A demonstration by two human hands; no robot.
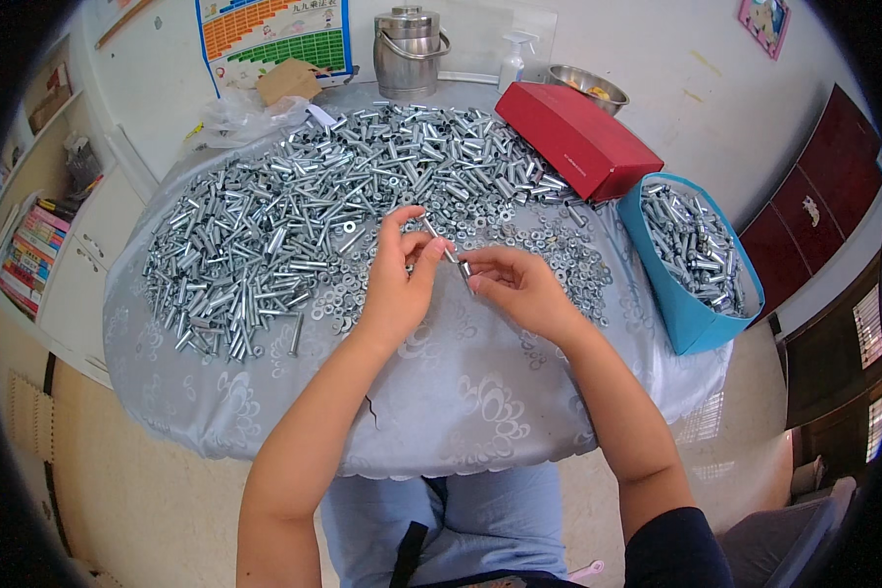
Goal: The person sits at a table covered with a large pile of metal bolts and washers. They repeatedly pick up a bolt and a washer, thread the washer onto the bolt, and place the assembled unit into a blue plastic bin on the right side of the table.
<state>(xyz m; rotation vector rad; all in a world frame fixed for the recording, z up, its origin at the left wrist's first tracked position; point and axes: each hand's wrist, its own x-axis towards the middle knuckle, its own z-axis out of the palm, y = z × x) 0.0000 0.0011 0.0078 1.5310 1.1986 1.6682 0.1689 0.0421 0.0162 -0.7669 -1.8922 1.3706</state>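
My left hand (402,279) pinches a slim silver bolt (449,255) between thumb and fingers, its shaft slanting down toward the right. At the lower end of the bolt, my right hand (524,294) grips a small silver metal piece (465,269); its exact kind is partly hidden by the fingers. The two parts meet or nearly meet. Behind and left of my hands lies a wide heap of silver bolts and metal sleeves (255,220). Loose washers (573,265) are scattered on the cloth around both hands, and a single bolt (296,333) lies at the heap's near edge.
A blue fabric bin (691,335) full of bolts stands at the right edge of the table. The red box (583,137) borders the heap behind it. Farther back are a steel pot (409,59), a spray bottle (513,64), a metal bowl (612,96) and a plastic bag (250,122).
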